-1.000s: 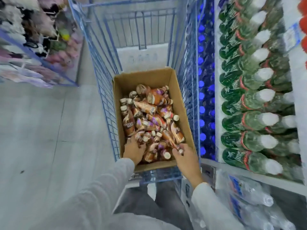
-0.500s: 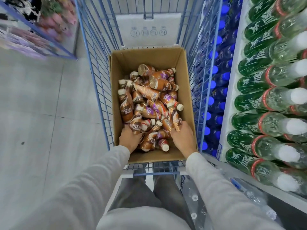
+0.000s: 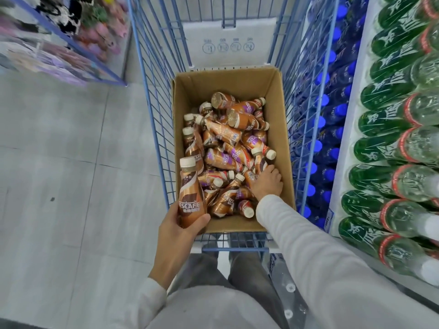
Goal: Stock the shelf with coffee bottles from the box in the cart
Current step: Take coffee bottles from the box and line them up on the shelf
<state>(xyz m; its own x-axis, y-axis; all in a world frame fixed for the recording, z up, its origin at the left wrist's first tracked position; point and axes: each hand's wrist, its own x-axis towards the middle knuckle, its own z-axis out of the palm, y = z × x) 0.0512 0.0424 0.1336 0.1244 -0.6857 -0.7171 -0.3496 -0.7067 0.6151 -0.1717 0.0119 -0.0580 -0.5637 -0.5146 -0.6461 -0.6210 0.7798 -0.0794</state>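
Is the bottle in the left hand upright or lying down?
Upright: the coffee bottle in the left hand points its cap up.

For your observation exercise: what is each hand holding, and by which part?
Left hand holds an upright coffee bottle by its lower body. Right hand reaches among bottles in the box; its grip is unclear.

Grey tiled floor (image 3: 59, 162); green bottles (image 3: 389, 148) shelved right, blue-capped bottles (image 3: 320, 129) beside; blurred display rack (image 3: 59, 39) far left

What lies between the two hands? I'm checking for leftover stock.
Head view: loose coffee bottles piled in the box separate the left hand, holding one bottle, from the right hand.
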